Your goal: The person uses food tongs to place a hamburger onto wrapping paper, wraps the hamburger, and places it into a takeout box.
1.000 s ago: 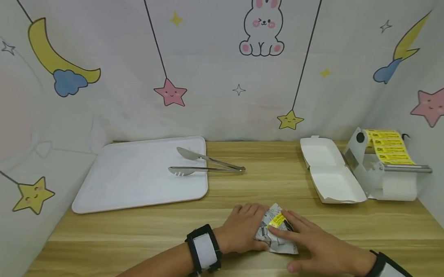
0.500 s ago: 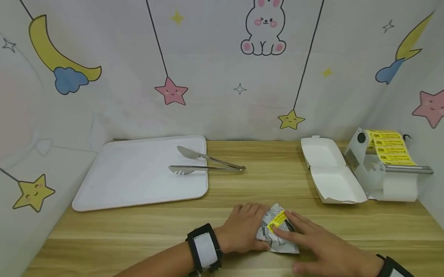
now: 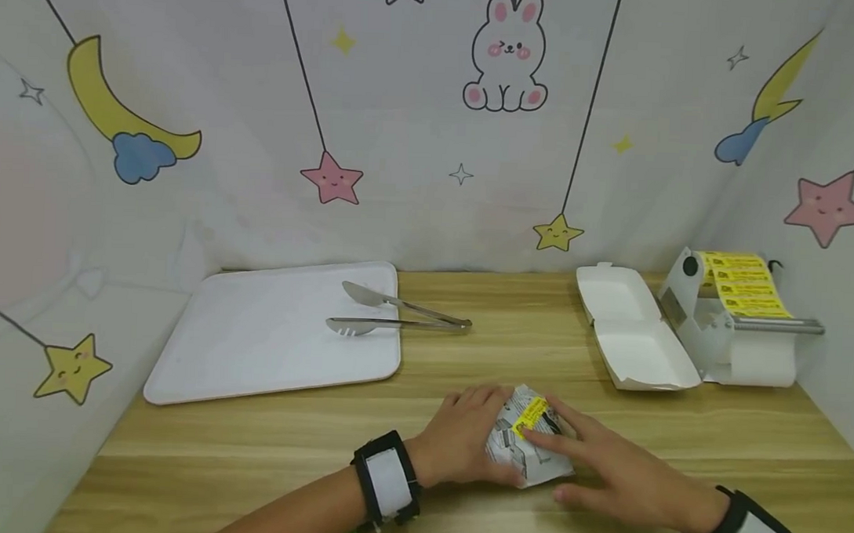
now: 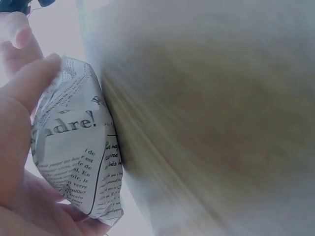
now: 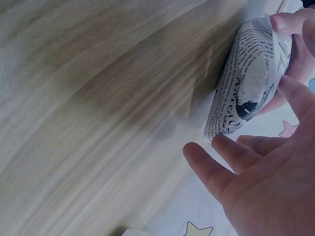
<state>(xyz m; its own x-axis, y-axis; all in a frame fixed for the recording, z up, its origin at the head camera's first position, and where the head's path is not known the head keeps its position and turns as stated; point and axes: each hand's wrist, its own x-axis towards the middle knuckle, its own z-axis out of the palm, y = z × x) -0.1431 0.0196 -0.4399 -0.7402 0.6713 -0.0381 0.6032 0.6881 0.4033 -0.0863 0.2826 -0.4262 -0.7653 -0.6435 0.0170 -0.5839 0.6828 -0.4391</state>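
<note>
Head view only: showed yellow sticker (image 3: 531,414) on newspaper-print packet (image 3: 531,457), gripped in left hand (image 3: 466,439), touched with straight-fingered right hand (image 3: 619,468).

Site: resembles a food-packing station; room type unclear. Evidence: label dispenser (image 3: 739,321) near back right corner of table (image 3: 251,441), takeaway box (image 3: 639,348) beside it; tray (image 3: 262,331) with tongs (image 3: 411,325), back left; newsprint-patterned packet (image 3: 529,452); cartoon-printed backdrop (image 3: 404,101).

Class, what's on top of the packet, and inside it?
The packet bears a yellow label, the right hand at its lower end. The wrapping hides what is inside.
</note>
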